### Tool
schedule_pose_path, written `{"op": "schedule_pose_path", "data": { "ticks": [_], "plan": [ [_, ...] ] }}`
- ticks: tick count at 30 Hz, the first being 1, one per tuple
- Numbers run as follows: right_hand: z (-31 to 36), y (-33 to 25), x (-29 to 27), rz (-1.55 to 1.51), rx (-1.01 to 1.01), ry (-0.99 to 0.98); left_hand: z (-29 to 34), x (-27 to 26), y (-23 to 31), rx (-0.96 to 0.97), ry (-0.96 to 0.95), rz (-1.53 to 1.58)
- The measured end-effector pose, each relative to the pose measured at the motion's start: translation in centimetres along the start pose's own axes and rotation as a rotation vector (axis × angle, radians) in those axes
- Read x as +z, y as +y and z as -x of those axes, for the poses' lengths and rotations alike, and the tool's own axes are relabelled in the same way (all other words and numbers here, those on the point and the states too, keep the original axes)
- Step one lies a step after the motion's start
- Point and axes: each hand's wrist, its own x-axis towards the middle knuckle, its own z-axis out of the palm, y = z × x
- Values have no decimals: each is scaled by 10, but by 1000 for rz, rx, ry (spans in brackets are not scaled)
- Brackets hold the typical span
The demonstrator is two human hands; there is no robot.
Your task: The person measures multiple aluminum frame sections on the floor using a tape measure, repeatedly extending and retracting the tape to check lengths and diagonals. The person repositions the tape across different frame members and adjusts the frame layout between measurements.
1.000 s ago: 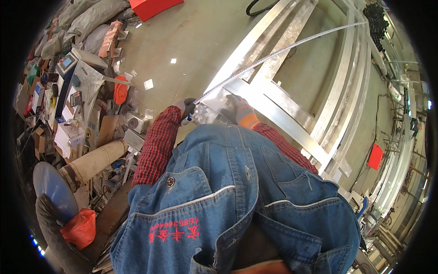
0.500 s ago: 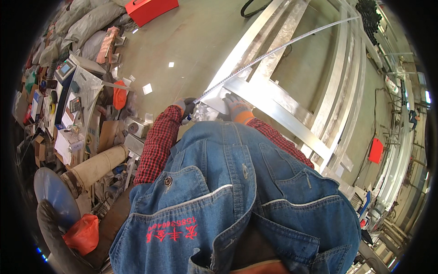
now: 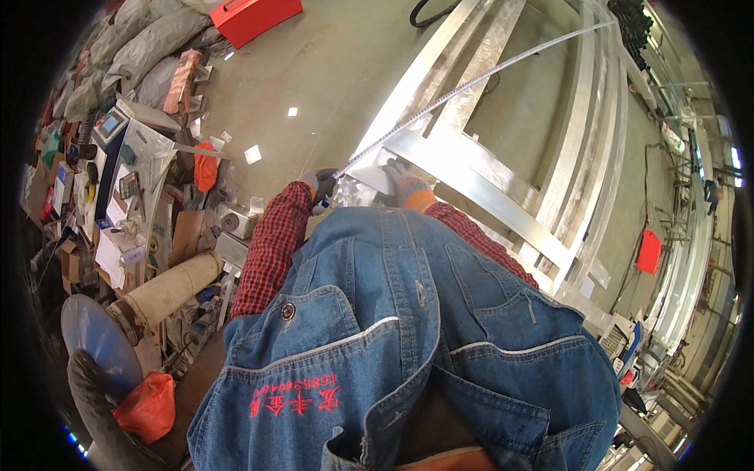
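A long tape measure (image 3: 471, 82) is drawn out diagonally over a silvery metal frame (image 3: 503, 192), from my left hand to the frame's far right corner. My left hand (image 3: 320, 184), in a dark grey glove, is closed on the near end of the tape measure at the frame's near corner. A small blue part shows under its fingers; the rest of what it grips is hidden. My right hand (image 3: 408, 187), in a grey and orange glove, lies with its fingers stretched out on the metal close to the tape. Nothing shows in its grasp.
A cluttered bench (image 3: 149, 165) with a calculator and papers stands at the left, beside grey sacks (image 3: 161, 47). A red box (image 3: 255, 20) lies on the floor at the far left. Long metal bars (image 3: 585, 133) run along the right, near a red object (image 3: 648, 252).
The view has shifted slightly. Both hands and the stretched tape measure keep almost the same places on the frame.
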Motion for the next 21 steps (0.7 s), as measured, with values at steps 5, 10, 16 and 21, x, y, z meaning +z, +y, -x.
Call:
{"op": "schedule_pose_path", "data": {
  "ticks": [5, 10, 16, 21],
  "plan": [
    [-3, 7, 8, -16, -23, 34, -2, -1, -2, -22, -10, 54],
    [-6, 14, 14, -36, -14, 11, -6, -1, -8, -14, -6, 63],
    [-3, 11, 17, -45, -3, 58, -12, 2, -14, 4, -2, 52],
    [-3, 11, 15, -84, -24, 58, -11, 2, -15, 45, 11, -4]
  ]
}}
